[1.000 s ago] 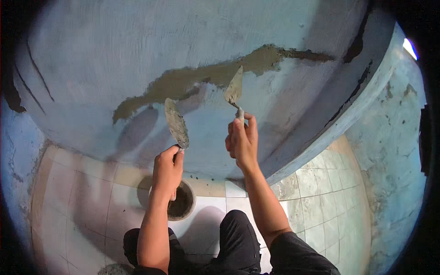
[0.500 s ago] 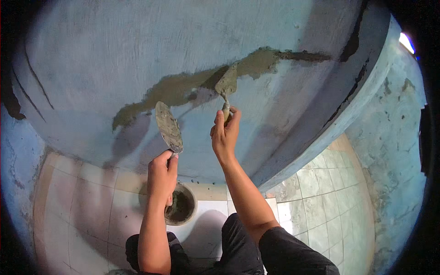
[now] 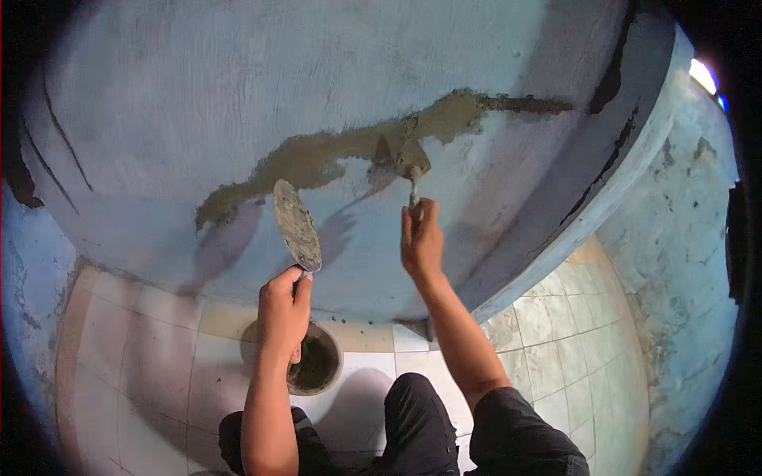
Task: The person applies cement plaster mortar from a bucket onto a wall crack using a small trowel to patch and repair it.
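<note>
My left hand [image 3: 283, 305] grips the handle of a wide, rounded trowel [image 3: 298, 224], whose blade is coated in wet grey mortar and held below the long mortar patch [image 3: 309, 159] on the pale blue wall [image 3: 198, 87]. My right hand [image 3: 422, 236] is closed around the handle of a smaller pointed trowel [image 3: 413, 156], its mortar-smeared blade lying on the patch, a little right of its middle. A dark, narrower streak [image 3: 528, 104] extends from the patch's right end toward the cracks.
A round container [image 3: 322, 373] of grey mortar stands on the tiled floor [image 3: 151, 365], partly behind my left arm. The wall ends at a curved edge [image 3: 653, 119] on the right, with another stained wall [image 3: 667, 262] beyond. My bent legs [image 3: 413, 412] show at the bottom.
My right hand and its trowel first swung left along the patch, then back to the right, the blade now flatter on the mortar. My left hand and trowel sit slightly lower than a second ago.
</note>
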Action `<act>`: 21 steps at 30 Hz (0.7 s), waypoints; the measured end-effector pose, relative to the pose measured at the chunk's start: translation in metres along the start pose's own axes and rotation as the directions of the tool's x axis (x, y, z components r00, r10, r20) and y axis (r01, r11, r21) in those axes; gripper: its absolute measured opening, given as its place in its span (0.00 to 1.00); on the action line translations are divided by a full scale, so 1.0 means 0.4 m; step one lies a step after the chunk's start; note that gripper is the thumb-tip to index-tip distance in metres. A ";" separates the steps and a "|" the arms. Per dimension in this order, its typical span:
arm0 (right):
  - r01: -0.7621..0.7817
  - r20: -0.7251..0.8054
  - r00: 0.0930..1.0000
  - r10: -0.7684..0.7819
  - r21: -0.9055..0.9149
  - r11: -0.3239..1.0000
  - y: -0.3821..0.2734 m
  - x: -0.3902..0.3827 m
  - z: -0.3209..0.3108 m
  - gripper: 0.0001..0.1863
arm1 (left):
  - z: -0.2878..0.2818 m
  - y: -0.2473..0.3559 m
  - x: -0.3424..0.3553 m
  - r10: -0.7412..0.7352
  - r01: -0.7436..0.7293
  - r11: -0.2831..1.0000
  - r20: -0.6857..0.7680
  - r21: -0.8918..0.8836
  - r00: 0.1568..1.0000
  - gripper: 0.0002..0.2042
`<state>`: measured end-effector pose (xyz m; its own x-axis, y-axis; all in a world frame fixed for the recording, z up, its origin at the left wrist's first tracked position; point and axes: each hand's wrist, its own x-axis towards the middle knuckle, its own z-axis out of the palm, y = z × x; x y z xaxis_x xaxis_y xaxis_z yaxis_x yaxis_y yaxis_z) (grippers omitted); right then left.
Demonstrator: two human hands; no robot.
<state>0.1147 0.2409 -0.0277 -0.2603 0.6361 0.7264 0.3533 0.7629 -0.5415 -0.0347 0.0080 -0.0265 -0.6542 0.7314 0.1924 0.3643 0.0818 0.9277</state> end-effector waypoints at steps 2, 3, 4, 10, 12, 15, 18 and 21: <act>0.002 0.026 1.000 -0.001 -0.068 0.998 0.005 0.023 -0.046 0.13 | -0.002 0.000 -0.004 0.089 -0.089 0.996 -0.017 0.015 0.996 0.10; 0.050 0.037 0.998 -0.045 -0.143 0.988 0.013 0.044 -0.067 0.13 | -0.006 0.023 -0.005 0.012 -0.012 1.000 0.021 0.006 1.000 0.10; 0.101 0.053 0.994 -0.092 -0.212 0.972 0.019 0.064 -0.084 0.12 | -0.010 0.037 -0.005 -0.065 0.065 0.998 0.056 0.001 0.996 0.10; 0.097 0.049 0.995 -0.087 -0.276 0.956 0.020 0.092 -0.133 0.13 | -0.008 0.021 -0.007 -0.054 0.053 0.999 0.078 0.006 0.996 0.10; 0.101 0.006 0.995 -0.103 -0.271 0.957 0.022 0.091 -0.122 0.12 | -0.007 0.027 -0.010 -0.067 0.067 0.998 0.083 -0.003 0.994 0.10; 0.035 -0.040 0.998 -0.041 -0.140 0.990 0.013 0.078 -0.107 0.11 | -0.010 0.062 -0.017 -0.124 0.126 0.992 0.102 -0.016 0.987 0.10; 0.018 0.044 0.999 -0.014 -0.098 0.995 0.018 0.086 -0.085 0.12 | -0.009 0.062 -0.018 -0.150 0.152 0.988 0.109 -0.014 0.983 0.10; 0.040 0.136 0.990 -0.023 -0.128 0.991 0.019 0.070 -0.078 0.13 | -0.006 0.038 -0.015 -0.099 0.100 0.995 0.094 -0.006 0.991 0.11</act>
<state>0.1379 0.2611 0.0017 -0.3882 0.6285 0.6740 0.4550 0.7667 -0.4530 -0.0268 0.0032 -0.0128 -0.6220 0.7800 0.0691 0.2936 0.1505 0.9440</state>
